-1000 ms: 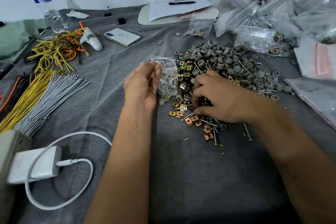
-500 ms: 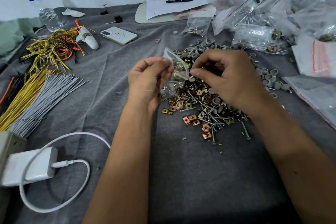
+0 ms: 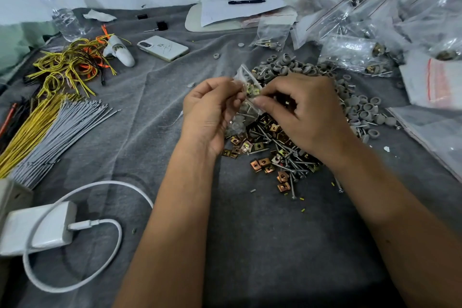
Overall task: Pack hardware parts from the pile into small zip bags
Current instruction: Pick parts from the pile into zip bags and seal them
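Grey cloth covers the table (image 3: 250, 245). Both hands pinch one small zip bag (image 3: 246, 97) at the middle: left hand (image 3: 210, 112), right hand (image 3: 307, 112). Under them, toward 3 o'clock, lies the pile of parts (image 3: 280, 155).

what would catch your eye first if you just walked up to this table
Both hands meet at the middle of the table: the left hand holds a small zip bag while the right hand pinches its mouth, brass clips showing inside. Just beneath lies the hardware pile of brass clips, screws and grey caps. At far left, the wire bundles stand out, yellow and grey.
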`<state>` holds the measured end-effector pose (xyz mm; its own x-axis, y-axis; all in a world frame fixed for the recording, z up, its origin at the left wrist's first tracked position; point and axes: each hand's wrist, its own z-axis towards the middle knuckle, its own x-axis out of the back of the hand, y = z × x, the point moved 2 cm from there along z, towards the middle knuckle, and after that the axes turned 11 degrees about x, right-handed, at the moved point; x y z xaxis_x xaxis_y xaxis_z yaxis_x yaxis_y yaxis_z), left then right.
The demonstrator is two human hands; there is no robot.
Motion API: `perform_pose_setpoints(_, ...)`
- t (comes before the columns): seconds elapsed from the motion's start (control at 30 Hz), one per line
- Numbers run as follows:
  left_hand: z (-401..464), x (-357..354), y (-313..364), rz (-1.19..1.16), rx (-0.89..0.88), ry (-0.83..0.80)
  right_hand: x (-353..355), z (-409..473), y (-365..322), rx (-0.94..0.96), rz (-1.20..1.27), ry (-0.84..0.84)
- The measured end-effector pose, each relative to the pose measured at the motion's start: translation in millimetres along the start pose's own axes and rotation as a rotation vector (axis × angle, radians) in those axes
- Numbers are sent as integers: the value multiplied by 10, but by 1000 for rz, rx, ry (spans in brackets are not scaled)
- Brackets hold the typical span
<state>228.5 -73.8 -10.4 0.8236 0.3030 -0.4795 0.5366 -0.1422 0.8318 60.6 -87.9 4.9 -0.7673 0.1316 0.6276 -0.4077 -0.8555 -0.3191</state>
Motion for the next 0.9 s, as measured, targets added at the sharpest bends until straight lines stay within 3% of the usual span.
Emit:
perform_pose_setpoints(0.13, 21, 0, -19, -93, 10, 15, -64, 4, 11, -7, -14, -137)
perform_pose_setpoints(0.23, 22, 1, -11, -115, -4, 35, -68, 9, 63, -57, -5, -60)
perform_pose_setpoints(0.43, 53, 146, 68, -286, -152, 338, -51, -22, 137, -275, 71, -43)
perform_pose_setpoints(0.6, 37, 168, 84, -220, -205, 431, -56, -39, 130, -341, 239, -44)
perform_pose_setpoints(0.67, 32, 164, 90, -144, -192, 408, -60, -36, 131, -350, 294, -6)
perform_pose_setpoints(0.77, 6, 107, 31, 154, -139, 274, -60, -27, 74, -270, 375, 60)
perform_pose_setpoints(0.9, -23, -23, -67, 492, -223, 278, -60, -14, 10, -57, 233, 29)
